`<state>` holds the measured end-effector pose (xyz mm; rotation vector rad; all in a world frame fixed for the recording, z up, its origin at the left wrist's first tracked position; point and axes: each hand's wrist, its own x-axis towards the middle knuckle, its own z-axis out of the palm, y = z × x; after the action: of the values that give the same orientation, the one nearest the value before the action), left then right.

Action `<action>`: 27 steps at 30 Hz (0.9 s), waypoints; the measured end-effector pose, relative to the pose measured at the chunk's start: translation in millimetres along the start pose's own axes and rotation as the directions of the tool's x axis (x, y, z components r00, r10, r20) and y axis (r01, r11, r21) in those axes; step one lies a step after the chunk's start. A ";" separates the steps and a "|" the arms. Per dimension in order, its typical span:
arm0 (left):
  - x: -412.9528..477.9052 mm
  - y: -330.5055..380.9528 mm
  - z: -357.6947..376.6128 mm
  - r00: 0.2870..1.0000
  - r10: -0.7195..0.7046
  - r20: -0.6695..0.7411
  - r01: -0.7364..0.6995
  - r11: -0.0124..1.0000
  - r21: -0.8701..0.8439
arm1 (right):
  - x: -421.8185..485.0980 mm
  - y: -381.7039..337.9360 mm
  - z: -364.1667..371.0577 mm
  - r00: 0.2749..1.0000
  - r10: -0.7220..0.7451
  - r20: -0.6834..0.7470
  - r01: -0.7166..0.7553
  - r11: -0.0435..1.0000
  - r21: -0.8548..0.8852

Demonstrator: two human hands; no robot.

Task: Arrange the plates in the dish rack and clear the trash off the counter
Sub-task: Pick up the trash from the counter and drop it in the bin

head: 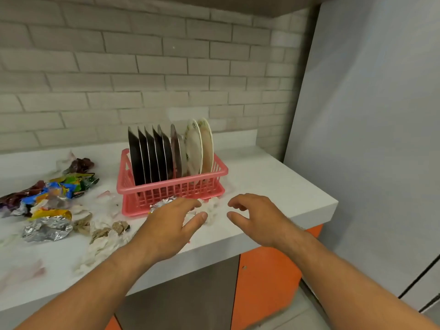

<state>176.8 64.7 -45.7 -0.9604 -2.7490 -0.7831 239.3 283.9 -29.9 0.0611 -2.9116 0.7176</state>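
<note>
A pink dish rack [166,186] stands on the white counter [273,184]. Several dark plates [147,158] and two cream plates [200,148] stand upright in it. Just in front of the rack lie a crumpled white tissue [212,208] and a ball of foil [164,202]. My left hand [171,222] hovers over the foil, fingers spread toward the tissue, holding nothing. My right hand [254,215] is a little to the right of the tissue, fingers loosely curled and empty.
Colourful snack wrappers [62,186], crumpled foil [47,228] and torn paper scraps [100,232] litter the counter's left half. A brick wall runs behind. A grey panel [369,139] stands at the right. Orange cabinet fronts [266,282] sit below the counter edge.
</note>
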 end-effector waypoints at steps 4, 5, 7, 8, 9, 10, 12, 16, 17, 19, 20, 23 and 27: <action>19.1 -11.6 -16.5 0.999 0.036 -0.025 -0.036 0.999 0.018 | 19.7 -9.6 -6.5 0.999 0.019 -0.046 -0.020 1.000 -0.021; 25.2 -16.2 -21.3 0.998 0.052 -0.034 -0.051 0.999 0.010 | 24.8 -12.3 -7.0 0.998 0.023 -0.058 -0.024 0.999 -0.022; 38.7 -26.7 -31.3 0.997 0.077 -0.031 -0.077 0.997 0.002 | 35.1 -19.2 -7.8 0.997 0.037 -0.075 -0.038 0.999 -0.014; 45.4 -32.2 -35.8 0.996 0.087 -0.026 -0.087 0.996 0.003 | 41.1 -22.6 -8.0 0.996 0.042 -0.081 -0.043 0.999 -0.015; 52.2 -38.6 -39.6 0.995 0.100 -0.025 -0.100 0.995 0.004 | 47.9 -26.1 -7.6 0.995 0.050 -0.090 -0.052 0.998 -0.020; 58.3 -45.5 -42.6 0.993 0.115 -0.027 -0.115 0.993 0.003 | 54.6 -29.4 -6.8 0.993 0.061 -0.099 -0.064 0.998 -0.027; 67.4 -59.6 -47.2 0.990 0.138 -0.033 -0.138 0.990 0.007 | 68.0 -34.6 -1.7 0.991 0.078 -0.112 -0.083 0.996 -0.038; 76.1 -89.4 -49.8 0.989 0.142 -0.030 -0.143 0.990 -0.017 | 86.6 -40.3 16.8 0.991 0.093 -0.096 -0.098 0.994 -0.051; 77.6 -97.1 -48.9 0.990 0.138 -0.030 -0.139 0.990 -0.026 | 90.0 -40.2 21.8 0.991 0.105 -0.085 -0.109 0.993 -0.049; 80.5 -109.6 -45.0 0.991 0.131 -0.035 -0.133 0.990 -0.044 | 96.1 -35.8 31.2 0.989 0.135 -0.068 -0.138 0.989 -0.053; 81.7 -114.4 -42.0 0.992 0.125 -0.036 -0.126 0.991 -0.051 | 99.0 -31.8 35.4 0.987 0.152 -0.059 -0.155 0.986 -0.059; 82.5 -121.5 -32.0 0.995 0.103 -0.019 -0.104 0.993 -0.065 | 109.3 -17.9 45.3 0.978 0.207 -0.032 -0.209 0.975 -0.070; 84.1 -125.6 -23.1 0.997 0.082 -0.001 -0.082 0.995 -0.054 | 126.8 0.3 62.8 0.968 0.252 -0.001 -0.251 0.964 -0.090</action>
<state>32.5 15.4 -56.5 -1.0768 -2.6823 -0.8479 105.9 254.3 -66.4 -0.3218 -2.9890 0.6202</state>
